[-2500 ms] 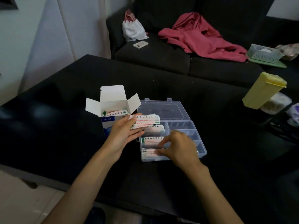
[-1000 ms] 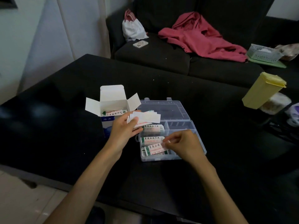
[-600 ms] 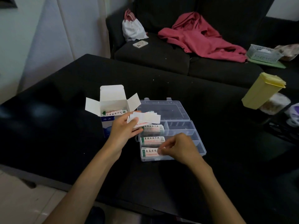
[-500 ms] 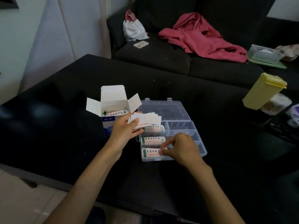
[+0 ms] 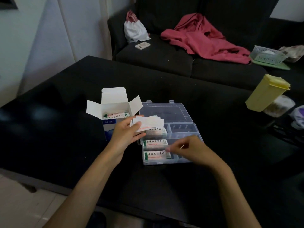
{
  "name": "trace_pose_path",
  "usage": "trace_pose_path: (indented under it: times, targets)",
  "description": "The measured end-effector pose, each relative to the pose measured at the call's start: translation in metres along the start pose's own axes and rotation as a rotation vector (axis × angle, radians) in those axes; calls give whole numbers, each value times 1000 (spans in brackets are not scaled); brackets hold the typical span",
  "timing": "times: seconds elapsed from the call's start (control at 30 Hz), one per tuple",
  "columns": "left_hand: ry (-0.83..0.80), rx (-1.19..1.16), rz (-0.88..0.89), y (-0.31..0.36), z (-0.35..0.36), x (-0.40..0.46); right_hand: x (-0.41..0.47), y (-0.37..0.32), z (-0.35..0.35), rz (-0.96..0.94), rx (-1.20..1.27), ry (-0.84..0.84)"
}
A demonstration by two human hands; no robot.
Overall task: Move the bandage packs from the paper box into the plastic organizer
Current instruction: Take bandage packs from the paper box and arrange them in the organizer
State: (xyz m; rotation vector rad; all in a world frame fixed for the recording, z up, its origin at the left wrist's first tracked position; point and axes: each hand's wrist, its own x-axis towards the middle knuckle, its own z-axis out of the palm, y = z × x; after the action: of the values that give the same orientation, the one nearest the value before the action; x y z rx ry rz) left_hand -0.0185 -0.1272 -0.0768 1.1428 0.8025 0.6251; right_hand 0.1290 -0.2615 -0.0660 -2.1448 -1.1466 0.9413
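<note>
Black desk (image 5: 65, 99) surface carries the work area, with a dark sofa (image 5: 158, 63) behind it.

Bandage packs: a fanned stack of bandage packs (image 5: 148, 121) is held blank side up above the far-left corner of the plastic organizer (image 5: 184, 129). Three further packs lie printed side up in the organizer's left column: far pack (image 5: 156, 131), middle pack (image 5: 155, 143), near pack (image 5: 156, 155). More packs (image 5: 116, 115) remain inside the paper box (image 5: 113, 102).

Left hand (image 5: 125, 135): its fingers are clamped on the stack, thumb on top and the other fingers underneath.

Right hand (image 5: 189, 149): it is positioned over the organizer's near compartments, beside the right ends of the middle and near packs. Its fingers are curled with thumb and forefinger close together. The fingertips are blurred; whether they hold anything cannot be determined.

Plastic organizer: clear, divided into compartments, with the lid (image 5: 164, 111) open and lying flat on the far side.

Paper box: white, flaps open, standing just left of the organizer and touching or nearly touching its lid.

Surroundings: a yellow container (image 5: 266, 92) stands tilted at the desk's right edge. On the sofa lie a red garment (image 5: 205, 38), a white bag (image 5: 135, 30), a phone (image 5: 142, 45) and a mesh basket (image 5: 268, 55).
</note>
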Motion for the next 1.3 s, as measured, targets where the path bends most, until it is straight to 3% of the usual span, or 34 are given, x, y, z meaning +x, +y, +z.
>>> trace_pose_path:
  times: [0.07,0.27,0.53,0.67,0.77,0.9,1.03,1.2,1.3]
  targets:
    - [4,1,-2,0,-1,0,-1,1,2,-54,-218,-125]
    - [10,9,-10,-2,-1,1,2,3,7,-110,-295,-56]
    - [-1,-12,-18,-2,-2,3,0,1,2,-154,-60,-61]
    - [-3,-12,-7,-1,-3,2,2,2,3,-196,88,113]
    - [-3,-23,-6,-1,-4,2,7,4,13,-293,-218,285]
    - [4,-36,-6,0,-5,1,10,3,22,-365,-488,264]
    - [5,-32,-6,1,-5,1,8,4,24,-286,-476,131]
    - [5,-30,-15,1,-5,2,12,-1,28,-264,-398,273]
    - [7,-32,-16,1,-4,2,17,-9,39,-258,-395,257]
